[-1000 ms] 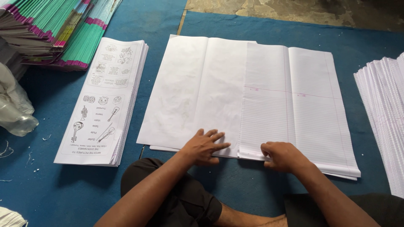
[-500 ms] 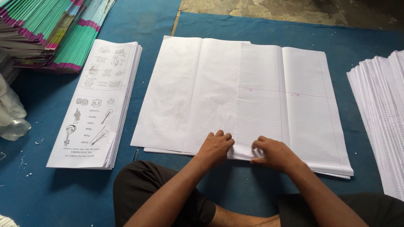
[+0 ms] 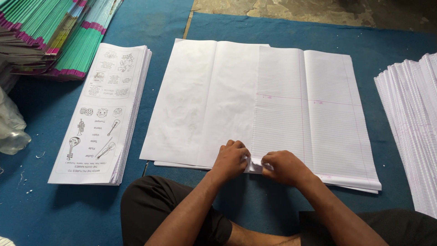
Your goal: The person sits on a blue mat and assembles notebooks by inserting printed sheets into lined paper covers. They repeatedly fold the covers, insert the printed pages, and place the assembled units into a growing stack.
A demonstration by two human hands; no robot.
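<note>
Blue matting (image 3: 291,36) covers the floor, with a strip of bare, rough concrete (image 3: 318,8) along the far edge. At far left a crumpled clear plastic bag (image 3: 10,125) lies on the mat, and behind it, in the far left corner, sits a slanted heap of bound booklets with green and pink spines (image 3: 50,32). Just right of these rests a neat stack of white printed sheets showing black line drawings of musical instruments (image 3: 102,114), its long side running away from the person.

At the centre lies a broad stack of large white paper sheets (image 3: 218,100), the left half plain and the right half ruled with fine lines and pink margins. The left hand (image 3: 231,158) rests on the near edge of this stack, at the seam between the plain and ruled halves, fingers curled down onto the paper. Just beside it, almost touching, the right hand (image 3: 281,167) pinches a small lifted corner of the top sheet (image 3: 255,165) between thumb and fingers; both hands are closed narrowly on that paper edge. The person's dark-clothed knees sit just below.

At far right, well apart from the hands, stands a fanned pile of ruled white sheets (image 3: 412,127).
</note>
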